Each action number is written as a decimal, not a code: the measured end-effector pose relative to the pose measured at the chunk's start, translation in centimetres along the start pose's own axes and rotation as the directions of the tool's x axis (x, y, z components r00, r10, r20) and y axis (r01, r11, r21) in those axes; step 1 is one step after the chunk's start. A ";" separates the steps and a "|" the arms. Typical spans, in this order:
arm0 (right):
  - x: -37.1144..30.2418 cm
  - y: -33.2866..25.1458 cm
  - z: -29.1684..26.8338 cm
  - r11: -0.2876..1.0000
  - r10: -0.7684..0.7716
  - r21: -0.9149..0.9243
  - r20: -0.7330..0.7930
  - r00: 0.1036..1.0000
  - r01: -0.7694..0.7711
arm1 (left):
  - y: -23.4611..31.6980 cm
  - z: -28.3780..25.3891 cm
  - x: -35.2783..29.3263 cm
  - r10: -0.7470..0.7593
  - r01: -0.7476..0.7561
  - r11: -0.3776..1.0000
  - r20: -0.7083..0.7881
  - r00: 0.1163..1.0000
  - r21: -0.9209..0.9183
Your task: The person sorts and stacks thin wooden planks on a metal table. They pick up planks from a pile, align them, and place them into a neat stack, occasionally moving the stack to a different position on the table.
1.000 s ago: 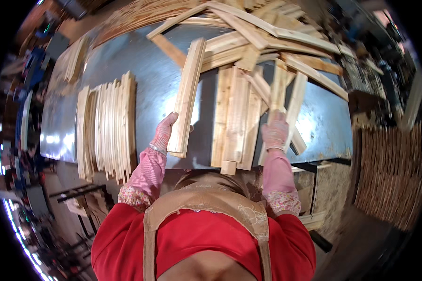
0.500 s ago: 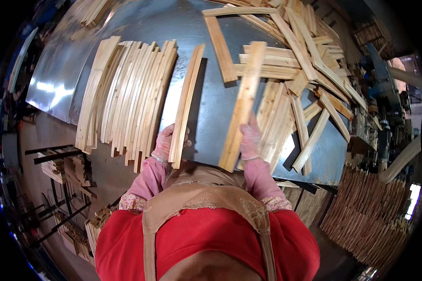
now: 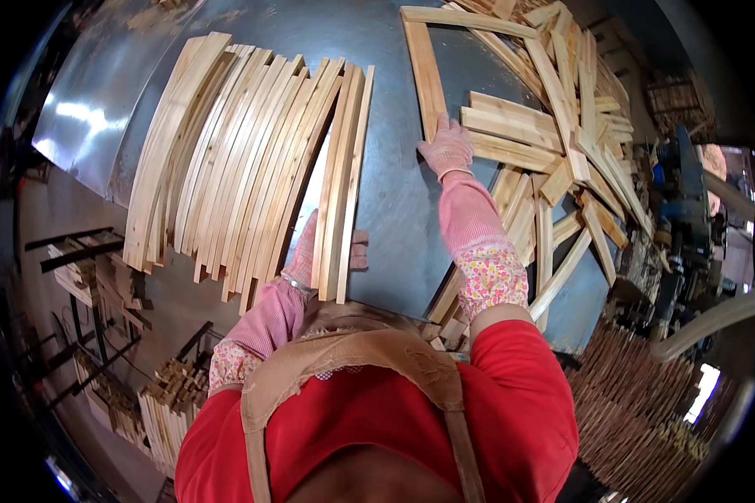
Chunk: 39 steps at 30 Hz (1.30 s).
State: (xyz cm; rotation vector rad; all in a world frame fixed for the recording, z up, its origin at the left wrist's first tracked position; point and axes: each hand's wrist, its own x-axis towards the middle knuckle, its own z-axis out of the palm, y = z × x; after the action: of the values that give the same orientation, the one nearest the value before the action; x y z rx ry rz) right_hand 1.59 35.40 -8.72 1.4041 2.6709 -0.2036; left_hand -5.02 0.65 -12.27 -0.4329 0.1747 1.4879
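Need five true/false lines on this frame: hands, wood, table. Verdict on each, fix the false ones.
1. The left hand holds wooden strips. True.
2. The row of strips lies to the right of the left hand. False: it lies to the left.
3. Both hands grip the same strips. False: only the left does; the right hand is reached out beside the stacked boards.
4. A jumbled pile of boards is on the right part of the table. True.
5. The tabletop is red cloth. False: it is grey, shiny and metal-looking.
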 end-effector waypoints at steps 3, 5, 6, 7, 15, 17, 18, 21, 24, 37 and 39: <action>-1.0 -0.8 -1.1 0.966 0.021 0.253 0.122 0.992 -0.052 | 0.4 -1.1 2.0 0.024 -0.024 1.000 0.044 0.999 0.008; -5.8 -2.1 -3.2 0.754 -0.039 0.639 0.277 0.960 -0.153 | 0.3 -0.5 2.5 0.094 -0.092 0.994 -0.029 0.995 0.056; -9.5 -3.1 -4.4 0.513 -0.135 0.812 0.398 0.907 -0.280 | 0.1 -0.3 2.9 0.119 -0.116 0.991 -0.053 0.991 0.066; -13.2 -3.0 -0.4 0.379 -0.193 0.919 0.195 0.961 -0.110 | 0.4 -1.3 3.7 0.146 -0.141 0.986 -0.059 0.987 0.085; -20.8 -4.4 4.9 -0.275 -0.372 0.771 0.465 0.803 -0.574 | -1.8 3.9 4.1 0.406 -0.136 0.673 -0.210 0.889 0.727; -20.4 -4.0 4.8 -0.312 -0.392 0.755 0.450 0.802 -0.576 | -0.7 5.1 3.6 0.417 -0.063 0.575 -0.226 0.880 0.816; -19.9 -3.7 5.0 -0.208 -0.401 0.816 0.432 0.808 -0.540 | -0.2 5.9 3.0 0.424 -0.025 0.521 -0.233 0.875 0.853; -18.1 -3.8 5.4 0.216 -0.404 0.959 0.260 0.877 -0.184 | 0.7 7.2 1.1 0.544 0.047 0.351 -0.245 0.802 0.935; -17.1 -7.0 5.6 0.779 -0.627 0.368 0.453 0.634 0.508 | 3.2 8.2 -0.1 0.685 0.040 0.116 -0.109 0.721 0.992; -3.2 -8.3 3.2 0.674 -0.566 0.728 0.399 0.722 0.126 | 39.0 24.6 23.2 0.752 0.426 -0.641 0.410 0.516 0.639; 4.3 -3.6 9.4 0.215 -0.271 0.976 0.044 0.962 0.016 | 43.7 25.8 27.8 0.748 0.512 -0.662 0.441 0.496 0.547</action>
State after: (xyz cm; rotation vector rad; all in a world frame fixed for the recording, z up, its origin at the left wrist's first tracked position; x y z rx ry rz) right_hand -3.43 35.20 -18.41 1.0707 2.3692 -2.2802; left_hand -49.47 37.25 -6.65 1.0619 2.8051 0.6687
